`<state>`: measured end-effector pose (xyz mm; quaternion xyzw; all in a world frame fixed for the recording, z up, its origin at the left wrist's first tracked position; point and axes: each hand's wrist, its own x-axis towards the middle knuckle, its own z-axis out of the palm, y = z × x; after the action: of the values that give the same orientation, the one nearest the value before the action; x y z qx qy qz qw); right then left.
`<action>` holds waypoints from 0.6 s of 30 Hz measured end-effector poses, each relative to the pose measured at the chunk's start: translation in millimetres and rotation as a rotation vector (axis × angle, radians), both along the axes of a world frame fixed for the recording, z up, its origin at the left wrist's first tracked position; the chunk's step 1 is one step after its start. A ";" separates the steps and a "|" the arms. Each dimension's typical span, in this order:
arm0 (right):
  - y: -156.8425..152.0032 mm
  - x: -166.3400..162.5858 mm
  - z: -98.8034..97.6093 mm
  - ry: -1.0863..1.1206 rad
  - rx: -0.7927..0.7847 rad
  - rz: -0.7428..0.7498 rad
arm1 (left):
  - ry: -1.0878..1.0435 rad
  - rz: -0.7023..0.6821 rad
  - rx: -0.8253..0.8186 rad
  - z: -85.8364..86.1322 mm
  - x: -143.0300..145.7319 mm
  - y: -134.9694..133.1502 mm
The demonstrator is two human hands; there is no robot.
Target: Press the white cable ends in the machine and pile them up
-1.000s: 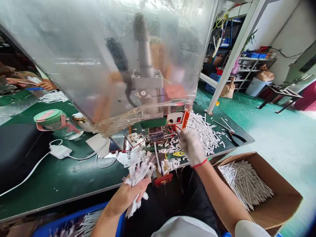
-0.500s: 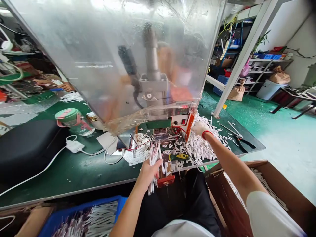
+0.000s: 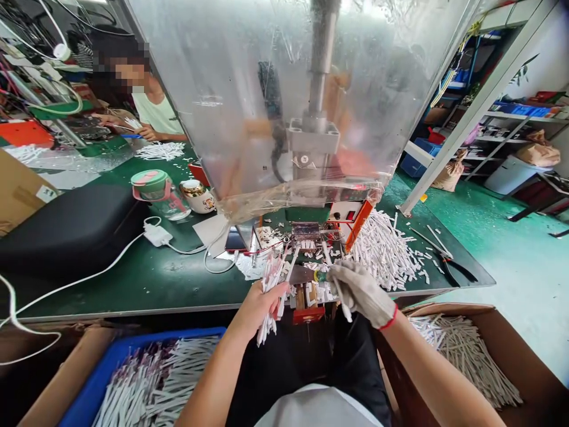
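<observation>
Work appears mid-course, with material present in several stages. The left hand (image 3: 262,305), bare, is wrapped around a bundle of slender white strips with pinkish upper ends (image 3: 270,281), the thumb pressed across it; this bundle stands tilted in front of the bench edge and represents stock in hand. The right hand (image 3: 365,293), in a white knitted glove with a red cuff, has its fingers curled and appears to pinch a single white strip (image 3: 345,309), whose lower end projects below the glove; the exact contact is hidden. The same hand covers the handle of a flat metal scraper (image 3: 303,274) on the bench. Short white pieces lie at the front of the small metal fixture (image 3: 306,229) beneath the grey metal press (image 3: 313,142). Judged as output so far, a large heap of short white pieces (image 3: 382,249) lies to the right of the fixture on the green bench (image 3: 186,287). Judged as quantity remaining, many long strips lie in the blue plastic bin (image 3: 91,386) at lower left. The brown cardboard box (image 3: 511,343) at lower right also contains long white strips; whether these are processed or unprocessed cannot be determined.
</observation>
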<state>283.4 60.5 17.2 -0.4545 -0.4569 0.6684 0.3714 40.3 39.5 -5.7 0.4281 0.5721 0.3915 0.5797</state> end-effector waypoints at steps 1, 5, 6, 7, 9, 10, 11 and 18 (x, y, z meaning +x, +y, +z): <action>3.2 -17.1 -2.8 0.002 -0.015 0.012 | -0.023 0.046 -0.005 -1.8 -3.3 -4.8; 19.8 -67.1 -16.0 -0.031 -0.087 -0.038 | -0.111 0.251 -0.063 -12.4 -22.6 -22.1; 22.5 -74.2 -19.1 -0.041 -0.098 -0.059 | -0.127 0.283 -0.074 -14.5 -27.7 -25.8; 24.5 -79.3 -22.0 -0.050 -0.105 -0.083 | -0.137 0.301 -0.077 -15.8 -32.4 -29.3; 27.1 -84.5 -27.0 -0.061 -0.117 -0.111 | -0.139 0.301 -0.061 -16.4 -39.8 -35.6; 28.3 -85.3 -28.9 -0.066 -0.122 -0.120 | -0.132 0.288 -0.045 -15.8 -42.6 -38.3; 29.5 -85.1 -30.4 -0.065 -0.127 -0.131 | -0.122 0.267 -0.025 -14.9 -44.7 -40.5; 38.6 -82.0 -33.2 -0.037 -0.162 -0.115 | -0.091 0.192 0.008 -14.8 -48.1 -45.5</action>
<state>201.4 99.1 -16.0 -0.5210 -0.3812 0.6721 0.3627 -7.9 -6.0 -20.5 0.3554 0.5821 0.4667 0.5631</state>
